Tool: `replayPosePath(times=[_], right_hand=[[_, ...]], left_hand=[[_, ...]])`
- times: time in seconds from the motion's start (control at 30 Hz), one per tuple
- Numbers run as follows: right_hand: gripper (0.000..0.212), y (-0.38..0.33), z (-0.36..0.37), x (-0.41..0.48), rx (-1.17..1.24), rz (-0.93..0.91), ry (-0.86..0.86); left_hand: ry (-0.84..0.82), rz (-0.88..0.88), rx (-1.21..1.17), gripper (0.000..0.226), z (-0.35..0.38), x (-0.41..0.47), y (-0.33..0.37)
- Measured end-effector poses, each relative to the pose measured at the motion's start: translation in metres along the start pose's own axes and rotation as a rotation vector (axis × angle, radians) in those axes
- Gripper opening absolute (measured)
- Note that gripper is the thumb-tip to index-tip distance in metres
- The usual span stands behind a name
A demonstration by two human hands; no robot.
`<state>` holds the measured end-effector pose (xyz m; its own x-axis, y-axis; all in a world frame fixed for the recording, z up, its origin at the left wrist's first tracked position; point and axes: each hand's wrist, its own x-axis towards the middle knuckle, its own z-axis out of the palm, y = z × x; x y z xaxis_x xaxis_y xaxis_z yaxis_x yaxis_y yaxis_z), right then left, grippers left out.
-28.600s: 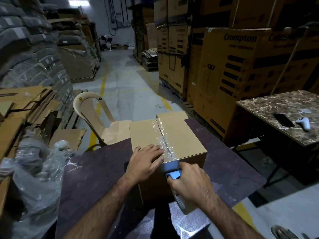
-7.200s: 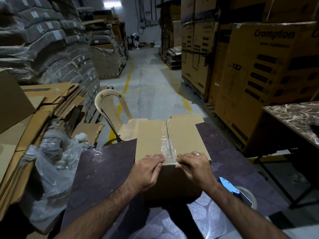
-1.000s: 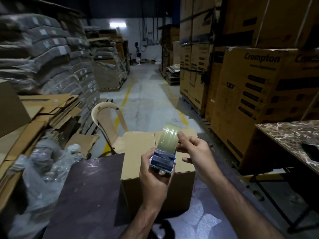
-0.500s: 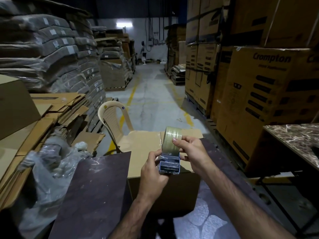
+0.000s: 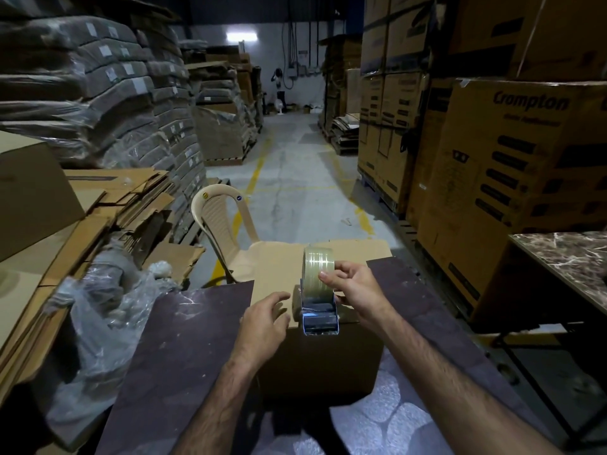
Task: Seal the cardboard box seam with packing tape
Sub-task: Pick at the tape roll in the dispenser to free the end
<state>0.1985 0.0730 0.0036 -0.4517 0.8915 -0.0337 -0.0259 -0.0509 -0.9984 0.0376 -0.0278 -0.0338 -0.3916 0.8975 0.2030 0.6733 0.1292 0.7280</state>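
Note:
A brown cardboard box point(image 5: 279, 267) stands on the dark table point(image 5: 184, 339) in front of me. Over its near top edge is the tape dispenser point(image 5: 319, 318), blue-framed, with a clear tape roll point(image 5: 318, 272) standing upright on it. My right hand point(image 5: 353, 287) grips the roll from the right, thumb and fingers around it. My left hand point(image 5: 264, 318) is just left of the dispenser, fingers spread above the box top, holding nothing. The box's top seam is hidden behind the dispenser and my hands.
A beige plastic chair point(image 5: 223, 224) stands behind the box. Flattened cardboard point(image 5: 108, 205) and crumpled plastic wrap point(image 5: 98, 310) pile up at left. Tall stacked cartons point(image 5: 512, 165) line the right, with a marble-topped table point(image 5: 565, 261) beside them. A concrete aisle point(image 5: 295, 172) runs ahead.
My left hand has let go of the dispenser and moved left with its fingers spread. The dispenser has come down to the box's near edge, held by my right hand alone.

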Motion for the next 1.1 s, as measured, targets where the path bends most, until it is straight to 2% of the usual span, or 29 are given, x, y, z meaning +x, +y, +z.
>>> replayPosePath(times=[0.2,0.43,0.67,0.93,1.03,1.1], right_hand=[[0.035,0.011,0.006,0.005,-0.025,-0.020,-0.028],[0.038,0.015,0.004,0.003,-0.040,-0.035,-0.008],[0.047,0.013,0.003,0.000,-0.059,-0.048,0.017],[0.051,0.017,0.000,-0.005,-0.136,-0.101,0.050],[0.049,0.022,-0.008,-0.008,-0.150,-0.109,0.167],[0.044,0.028,-0.019,-0.011,-0.291,-0.166,0.393]], left_hand=[[0.034,-0.057,-0.028,0.043,0.006,0.002,-0.004],[0.027,-0.133,0.044,0.043,0.005,0.006,-0.007],[0.058,-0.216,-0.012,0.048,0.004,0.003,-0.007],[0.076,-0.231,-0.057,0.062,0.005,0.004,-0.010],[0.087,-0.272,-0.093,0.074,0.004,0.004,-0.010],[0.104,-0.284,-0.125,0.077,0.003,0.002,-0.011]])
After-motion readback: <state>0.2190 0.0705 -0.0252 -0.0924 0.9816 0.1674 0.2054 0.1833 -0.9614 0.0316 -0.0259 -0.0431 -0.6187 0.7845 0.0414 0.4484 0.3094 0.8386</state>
